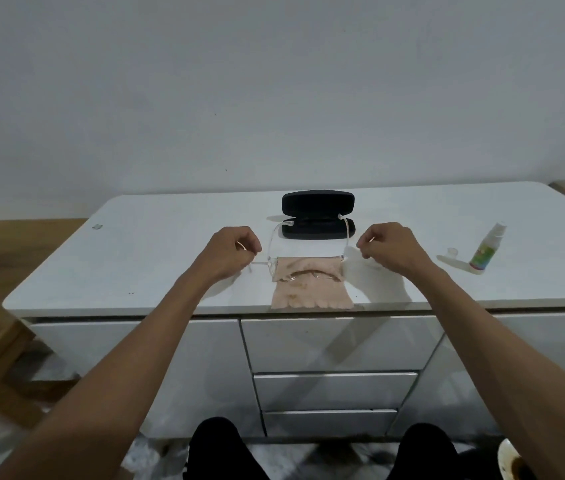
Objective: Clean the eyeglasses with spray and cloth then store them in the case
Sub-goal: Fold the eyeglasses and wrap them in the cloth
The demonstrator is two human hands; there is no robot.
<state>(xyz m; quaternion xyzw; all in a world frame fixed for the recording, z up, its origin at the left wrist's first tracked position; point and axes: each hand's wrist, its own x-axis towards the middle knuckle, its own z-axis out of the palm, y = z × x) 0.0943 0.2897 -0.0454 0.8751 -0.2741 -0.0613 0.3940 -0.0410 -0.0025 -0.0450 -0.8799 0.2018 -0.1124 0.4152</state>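
Seated at a white cabinet (156, 237), both arms stretched forward. Left hand (230, 249) curled, fingertips pinched near the left end of the glasses (303, 271); right hand (390, 245) curled likewise at the right end (actual contact with the thin clear frame too fine to confirm). Glasses upright over the cabinet top, temples unfolded and reaching back toward the case (318, 214), lenses draped by the pink cloth (310, 284), which hangs down onto the surface near the front edge. Black case open just behind, lid raised, temple tips resting at its front rim. Spray bottle (485, 249) tilted well to the right, its clear cap (451, 252) lying just beside. Drawers below, dark-trousered knees at bottom.
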